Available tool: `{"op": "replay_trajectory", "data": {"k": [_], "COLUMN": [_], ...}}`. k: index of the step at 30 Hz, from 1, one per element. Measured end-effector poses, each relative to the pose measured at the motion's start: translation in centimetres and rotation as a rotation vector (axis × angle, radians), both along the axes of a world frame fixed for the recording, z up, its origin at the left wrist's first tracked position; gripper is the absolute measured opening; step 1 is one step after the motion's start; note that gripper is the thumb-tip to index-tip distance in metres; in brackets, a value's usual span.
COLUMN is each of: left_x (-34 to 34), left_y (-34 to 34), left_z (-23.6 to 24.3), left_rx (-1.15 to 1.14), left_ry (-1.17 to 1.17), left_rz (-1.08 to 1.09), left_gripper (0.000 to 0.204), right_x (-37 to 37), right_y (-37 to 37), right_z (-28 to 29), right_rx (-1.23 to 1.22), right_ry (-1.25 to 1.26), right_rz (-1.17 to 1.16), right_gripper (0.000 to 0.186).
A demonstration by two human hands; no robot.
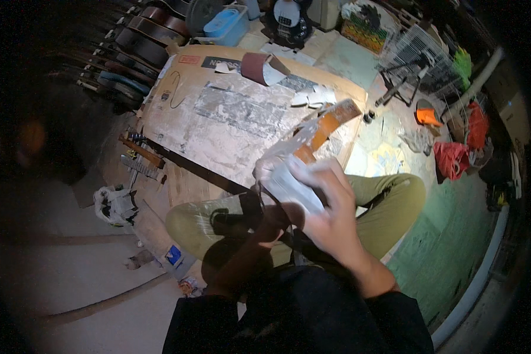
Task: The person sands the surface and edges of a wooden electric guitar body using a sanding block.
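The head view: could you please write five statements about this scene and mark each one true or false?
1. The person's right hand grips a pale piece. True.
2. The reddish-brown curled sheet lies on the person's knee. False: it lies on the cardboard.
3. The trousers are olive green. True.
4. The red plastic bag lies to the left of the cardboard. False: it is to the right.
5. The orange-brown wooden piece lies far from the right hand. False: its near end is close to that hand's fingers.
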State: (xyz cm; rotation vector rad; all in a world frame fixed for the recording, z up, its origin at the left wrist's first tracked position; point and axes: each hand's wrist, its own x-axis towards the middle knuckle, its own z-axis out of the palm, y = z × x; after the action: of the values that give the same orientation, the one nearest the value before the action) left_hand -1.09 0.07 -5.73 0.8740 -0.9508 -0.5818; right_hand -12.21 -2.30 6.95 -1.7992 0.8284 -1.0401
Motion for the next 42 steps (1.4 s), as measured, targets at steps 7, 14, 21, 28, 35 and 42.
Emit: {"op": "replay_trajectory", "data": {"k": [7,14,21,28,35,42], "left_x": [2.5,3.5,4.9,3.9,-0.2,-2.6], "left_y": [-0.8,0.2,-0.7,-0.4,1.7,3.0], "left_z": [2.9,4.9,5.5,4.8,1.1,-1.4], "left_rx": [-0.035,0.12,0.105,0.055,-0.055,-0.134], "left_ry": [0.07,-0.166,-0.157,-0.141,-0.202,-0.21], "left_rz": [-0.079,-0.061,-0.043,0.013,0.098,0.182], "left_gripper": [0.047,0.057,0.056,0.055,0.055,0.055], "right_x": [-5.4,-9.0,-8.6,-8.1,-6.8,-4.0], "right_y": [0.3,-0.1,1.5,1.4,-0.9,-1.8], "right_z": [-2.5,-6.5,-9.0,-8.9,-5.6,-2.0], "right_rx": [0.136,0.42,0.503,0.495,0.361,0.091], "right_ry": [0.095,-0.03,-0.081,-0.04,0.021,0.331], "right_rz": [0.159,-0.139,-0.075,-0.067,-0.063,0.153], "right_gripper": [0.041,0.042,0.039,0.039,0.043,0.041]}}
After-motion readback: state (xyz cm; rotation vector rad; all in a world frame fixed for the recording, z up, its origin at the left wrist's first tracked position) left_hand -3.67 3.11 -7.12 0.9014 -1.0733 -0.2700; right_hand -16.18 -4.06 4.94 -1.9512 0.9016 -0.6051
